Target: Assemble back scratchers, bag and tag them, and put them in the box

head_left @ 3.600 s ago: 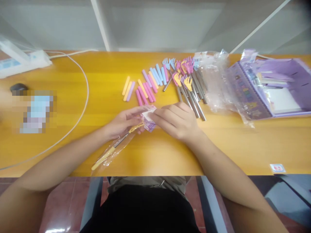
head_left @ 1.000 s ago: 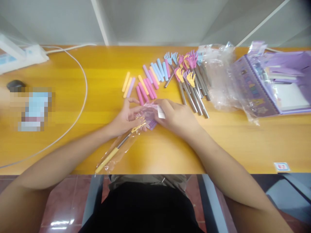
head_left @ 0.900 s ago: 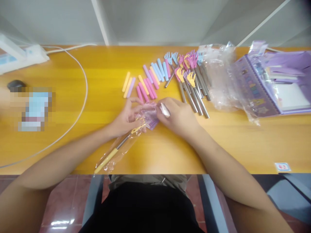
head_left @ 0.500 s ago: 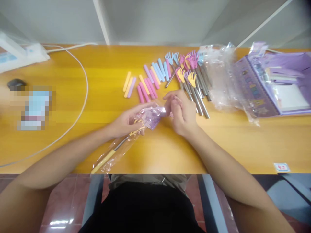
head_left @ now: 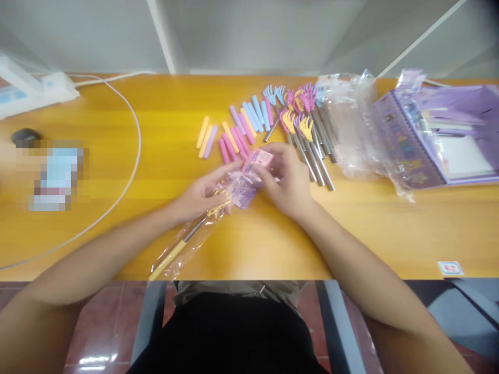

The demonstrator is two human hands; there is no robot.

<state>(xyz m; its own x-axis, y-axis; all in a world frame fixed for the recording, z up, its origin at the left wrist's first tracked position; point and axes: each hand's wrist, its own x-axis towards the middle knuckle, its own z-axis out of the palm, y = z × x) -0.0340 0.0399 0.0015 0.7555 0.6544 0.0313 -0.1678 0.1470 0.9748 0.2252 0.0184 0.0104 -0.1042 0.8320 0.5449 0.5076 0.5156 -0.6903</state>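
Note:
My left hand [head_left: 205, 196] is closed round a clear plastic bag [head_left: 195, 239] at the head end of a yellow back scratcher [head_left: 169, 259], which lies inside the bag and slants down-left to the table's front edge. A purple printed card [head_left: 244, 193] shows at the bag's upper end. Pinched between the thumb and fingers of my right hand [head_left: 288, 179] is a pink printed card [head_left: 258, 160], just above the purple one. Whether the pink card is inside the plastic cannot be made out.
Several coloured tubes [head_left: 238, 132] and metal-handled scratchers [head_left: 317, 156] lie behind my hands. Clear plastic bags [head_left: 353, 130] and an open purple box [head_left: 419, 156] are at the right. At the left are a white cable [head_left: 139, 150], a dark mouse [head_left: 26, 137] and a pixelated item [head_left: 60, 176].
My right hand has turned and moved slightly left, and the pink card now shows flat between its fingers. My left hand and the bagged scratcher have barely moved.

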